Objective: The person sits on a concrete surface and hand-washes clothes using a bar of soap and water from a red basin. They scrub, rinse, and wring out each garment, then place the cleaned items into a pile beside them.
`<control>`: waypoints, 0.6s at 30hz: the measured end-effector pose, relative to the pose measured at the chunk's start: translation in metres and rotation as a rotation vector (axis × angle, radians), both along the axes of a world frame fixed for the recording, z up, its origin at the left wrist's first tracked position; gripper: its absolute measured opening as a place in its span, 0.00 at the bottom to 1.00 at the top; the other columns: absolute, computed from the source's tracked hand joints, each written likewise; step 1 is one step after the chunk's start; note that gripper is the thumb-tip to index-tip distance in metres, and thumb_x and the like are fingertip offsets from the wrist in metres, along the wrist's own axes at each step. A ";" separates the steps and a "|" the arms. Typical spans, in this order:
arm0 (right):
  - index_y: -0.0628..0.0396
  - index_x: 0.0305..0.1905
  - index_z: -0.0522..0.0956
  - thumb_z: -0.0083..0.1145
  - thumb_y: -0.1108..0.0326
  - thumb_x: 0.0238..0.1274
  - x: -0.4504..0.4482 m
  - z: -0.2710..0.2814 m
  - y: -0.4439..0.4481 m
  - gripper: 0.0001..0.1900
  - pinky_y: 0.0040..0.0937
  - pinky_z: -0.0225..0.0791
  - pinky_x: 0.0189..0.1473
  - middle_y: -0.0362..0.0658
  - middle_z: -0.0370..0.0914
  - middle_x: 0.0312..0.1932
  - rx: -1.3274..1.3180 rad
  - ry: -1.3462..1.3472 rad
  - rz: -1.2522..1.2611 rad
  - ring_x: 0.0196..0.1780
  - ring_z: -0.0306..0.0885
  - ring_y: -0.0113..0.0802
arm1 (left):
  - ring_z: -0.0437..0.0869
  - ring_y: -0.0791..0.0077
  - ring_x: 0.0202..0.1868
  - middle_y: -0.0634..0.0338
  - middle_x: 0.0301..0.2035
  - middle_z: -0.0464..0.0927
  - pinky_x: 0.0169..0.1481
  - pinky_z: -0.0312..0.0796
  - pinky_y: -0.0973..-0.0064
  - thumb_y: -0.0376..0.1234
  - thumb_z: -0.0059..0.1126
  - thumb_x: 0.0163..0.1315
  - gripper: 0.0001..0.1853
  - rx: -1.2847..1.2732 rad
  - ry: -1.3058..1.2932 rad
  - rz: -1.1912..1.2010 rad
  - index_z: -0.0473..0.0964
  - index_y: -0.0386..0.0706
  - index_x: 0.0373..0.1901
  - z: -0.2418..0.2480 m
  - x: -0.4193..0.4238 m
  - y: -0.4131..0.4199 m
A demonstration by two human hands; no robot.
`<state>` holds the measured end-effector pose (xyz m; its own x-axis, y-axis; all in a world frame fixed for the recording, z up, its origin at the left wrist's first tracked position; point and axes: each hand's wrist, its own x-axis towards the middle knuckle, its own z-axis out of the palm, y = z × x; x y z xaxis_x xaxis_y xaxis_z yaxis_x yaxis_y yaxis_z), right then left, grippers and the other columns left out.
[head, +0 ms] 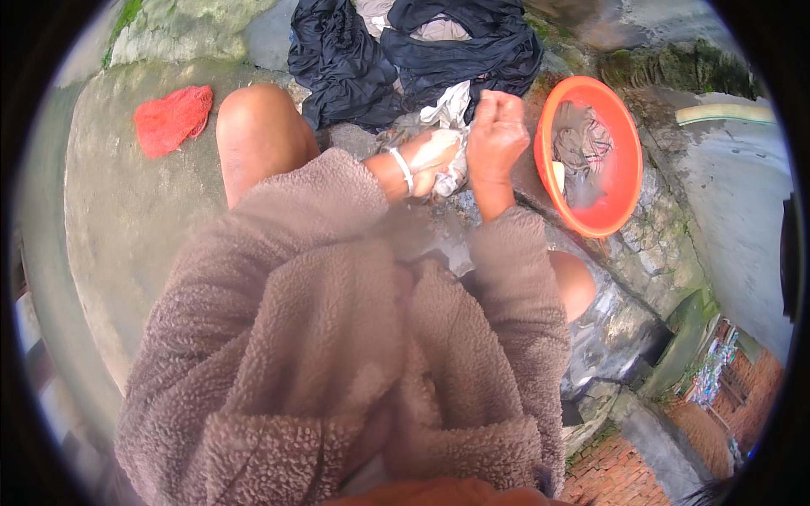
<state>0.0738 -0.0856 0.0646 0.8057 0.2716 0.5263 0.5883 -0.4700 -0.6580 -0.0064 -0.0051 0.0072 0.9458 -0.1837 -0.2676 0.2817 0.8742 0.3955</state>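
Note:
My left hand (436, 155), with a white band around its wrist, is closed over a wet grey and white cloth (450, 180) on the stone. Against the cloth's right side, my right hand (500, 129) is clenched in a fist. Its fingers hide most of what they grip. White fabric (450, 104) shows just beyond my hands. Farther up lies a heap of dark, wet-looking clothes (455, 57) with paler garments among them. To the right stands an orange plastic basin (604, 224) holding several soaked clothes (579, 145) and a pale block (558, 176) by its inner wall.
On the concrete slab (126, 228) at left lies a red mesh cloth (174, 120). Mossy, cracked stone (658, 215) borders the basin. A pale hose (724, 114) lies at the far right. Brickwork (623, 468) and scattered litter (712, 373) are at the lower right.

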 end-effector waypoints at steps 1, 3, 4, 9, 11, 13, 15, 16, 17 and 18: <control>0.51 0.31 0.74 0.53 0.67 0.61 -0.012 0.011 0.005 0.04 0.35 0.70 0.24 0.42 0.78 0.22 0.023 -0.016 0.056 0.22 0.78 0.39 | 0.77 0.73 0.26 0.63 0.28 0.76 0.31 0.72 0.74 0.41 0.46 0.67 0.11 -0.059 -0.071 0.123 0.72 0.44 0.38 0.000 0.000 -0.002; 0.51 0.31 0.74 0.53 0.67 0.62 -0.056 0.032 0.012 0.04 0.35 0.70 0.24 0.43 0.80 0.24 0.027 -0.073 0.298 0.22 0.78 0.41 | 0.75 0.76 0.26 0.64 0.27 0.75 0.30 0.70 0.75 0.39 0.49 0.65 0.08 -0.103 -0.164 0.235 0.73 0.45 0.35 -0.002 0.000 -0.007; 0.50 0.31 0.75 0.53 0.66 0.62 -0.059 0.037 0.013 0.04 0.35 0.70 0.24 0.43 0.80 0.25 0.101 -0.114 0.342 0.22 0.78 0.39 | 0.75 0.78 0.28 0.64 0.28 0.75 0.31 0.69 0.75 0.37 0.51 0.64 0.07 -0.073 -0.178 0.253 0.73 0.45 0.33 -0.003 -0.003 -0.007; 0.47 0.29 0.77 0.57 0.63 0.59 0.006 -0.004 0.000 0.05 0.34 0.69 0.23 0.40 0.79 0.23 0.078 0.060 0.026 0.21 0.77 0.36 | 0.76 0.80 0.34 0.64 0.32 0.76 0.35 0.70 0.74 0.35 0.53 0.62 0.04 0.177 -0.035 0.079 0.74 0.46 0.32 0.007 0.009 0.001; 0.47 0.29 0.77 0.57 0.63 0.59 -0.036 0.023 0.011 0.05 0.34 0.69 0.23 0.40 0.79 0.23 0.008 -0.045 0.158 0.21 0.77 0.36 | 0.77 0.78 0.30 0.63 0.30 0.77 0.31 0.70 0.74 0.34 0.52 0.62 0.04 0.180 -0.187 0.235 0.75 0.47 0.32 -0.021 0.014 0.001; 0.47 0.29 0.77 0.58 0.64 0.58 -0.045 0.023 0.011 0.04 0.33 0.68 0.23 0.40 0.77 0.21 0.025 -0.130 0.210 0.21 0.77 0.36 | 0.77 0.76 0.26 0.63 0.27 0.78 0.27 0.69 0.75 0.33 0.52 0.62 0.04 0.015 -0.281 0.367 0.76 0.47 0.32 -0.014 0.010 -0.012; 0.49 0.29 0.76 0.58 0.66 0.57 -0.029 0.015 0.007 0.04 0.33 0.68 0.23 0.40 0.76 0.20 -0.011 -0.163 0.202 0.20 0.76 0.36 | 0.78 0.77 0.27 0.64 0.27 0.78 0.26 0.70 0.75 0.33 0.51 0.63 0.04 0.160 0.062 0.163 0.76 0.47 0.32 -0.020 0.016 -0.006; 0.54 0.30 0.76 0.58 0.66 0.59 -0.006 0.006 0.004 0.05 0.32 0.66 0.21 0.40 0.75 0.19 0.048 -0.087 0.127 0.18 0.74 0.33 | 0.79 0.77 0.26 0.64 0.27 0.78 0.25 0.70 0.75 0.33 0.50 0.63 0.05 0.173 0.267 0.026 0.76 0.47 0.33 -0.031 0.023 -0.005; 0.56 0.32 0.76 0.57 0.65 0.61 0.015 -0.004 -0.007 0.07 0.32 0.67 0.22 0.38 0.74 0.18 0.195 0.102 0.063 0.18 0.71 0.29 | 0.81 0.74 0.42 0.58 0.47 0.78 0.45 0.75 0.76 0.34 0.47 0.68 0.15 0.283 0.263 0.017 0.71 0.37 0.52 0.027 0.007 -0.005; 0.57 0.35 0.76 0.56 0.63 0.62 0.030 0.000 -0.018 0.08 0.31 0.68 0.24 0.39 0.74 0.20 0.327 0.518 -0.021 0.21 0.72 0.29 | 0.82 0.73 0.42 0.57 0.46 0.79 0.45 0.76 0.76 0.36 0.46 0.68 0.16 0.123 0.015 0.005 0.71 0.37 0.53 0.028 0.004 -0.001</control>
